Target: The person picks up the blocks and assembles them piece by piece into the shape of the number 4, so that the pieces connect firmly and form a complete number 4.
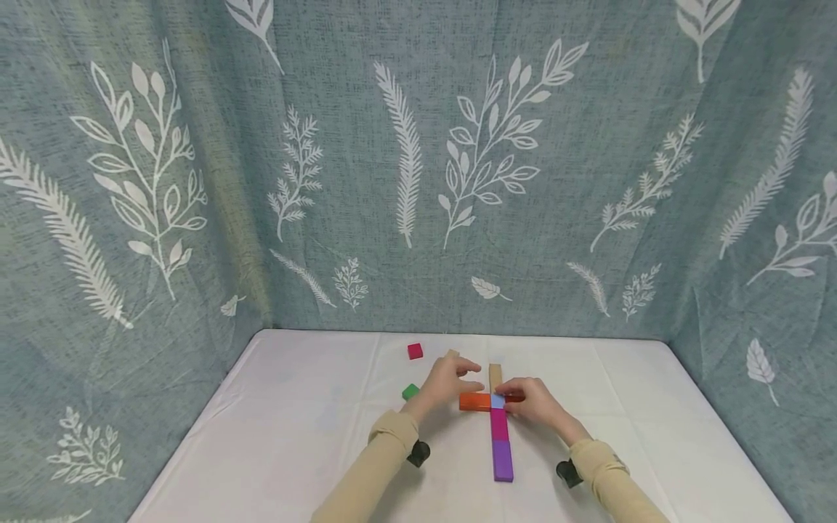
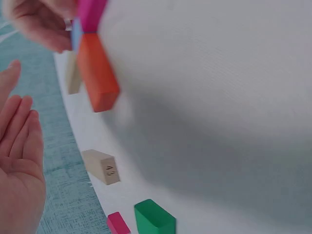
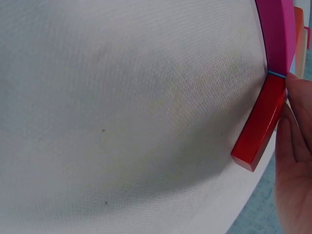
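Note:
Coloured blocks lie in a cross on the white table. At its centre is a light blue block (image 1: 498,401), which my right hand (image 1: 535,403) pinches between thumb and fingers. An orange block (image 1: 474,402) adjoins it on the left and a red block (image 3: 261,122) on the right, partly behind the hand in the head view. A plain wooden block (image 1: 495,375) extends away; a magenta block (image 1: 500,425) and a purple block (image 1: 503,461) extend toward me. My left hand (image 1: 447,380) hovers left of the orange block, fingers loosely extended, holding nothing.
Left of the cross lie a green block (image 1: 410,392), a small crimson block (image 1: 415,351) and another wooden block (image 2: 102,167) marked on its end, mostly behind my left hand in the head view. A patterned curtain (image 1: 418,167) surrounds the white tabletop (image 1: 314,407).

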A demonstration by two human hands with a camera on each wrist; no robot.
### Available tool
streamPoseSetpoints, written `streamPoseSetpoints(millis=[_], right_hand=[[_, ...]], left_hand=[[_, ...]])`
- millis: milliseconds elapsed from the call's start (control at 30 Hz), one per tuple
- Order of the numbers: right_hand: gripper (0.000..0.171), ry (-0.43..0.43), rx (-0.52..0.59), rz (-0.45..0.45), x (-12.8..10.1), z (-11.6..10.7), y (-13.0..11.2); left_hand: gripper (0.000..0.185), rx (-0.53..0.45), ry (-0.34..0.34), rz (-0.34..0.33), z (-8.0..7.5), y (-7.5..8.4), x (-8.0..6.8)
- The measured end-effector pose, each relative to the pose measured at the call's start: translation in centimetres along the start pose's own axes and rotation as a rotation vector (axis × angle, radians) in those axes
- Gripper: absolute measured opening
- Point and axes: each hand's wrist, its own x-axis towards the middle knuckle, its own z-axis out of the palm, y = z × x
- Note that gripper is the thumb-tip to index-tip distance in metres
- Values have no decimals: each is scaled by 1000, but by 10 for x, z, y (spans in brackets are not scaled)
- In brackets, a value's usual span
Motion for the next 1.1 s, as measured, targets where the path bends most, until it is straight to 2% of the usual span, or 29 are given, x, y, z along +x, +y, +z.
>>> streamPoseSetpoints(millis=[167,267,300,400,500,867,1100], right_hand=[[27,-1,-1,18,0,0,0],[27,1,-5,9,0,0,0],[27,-1,-3,11,0,0,0],[27,-4,-3,2,0,0,0],[27,-6,4,13,-1,0,-1],[27,5,-9,6,-1,0,-1],[27,1,-13,-5,0,-1,-2]], left_hand=[[37,-127,64,45,-10,6,0],[36,-168,71,43,-13,8,2],[35,-188,68,19,-14,8,3],[34,-193,78,-20,-18,7,4],[35,-176,98,-32,-24,6,3],[31,-214,154,-31,-51,-13,-3],[30,-209,212,-139,-67,-27,-12]])
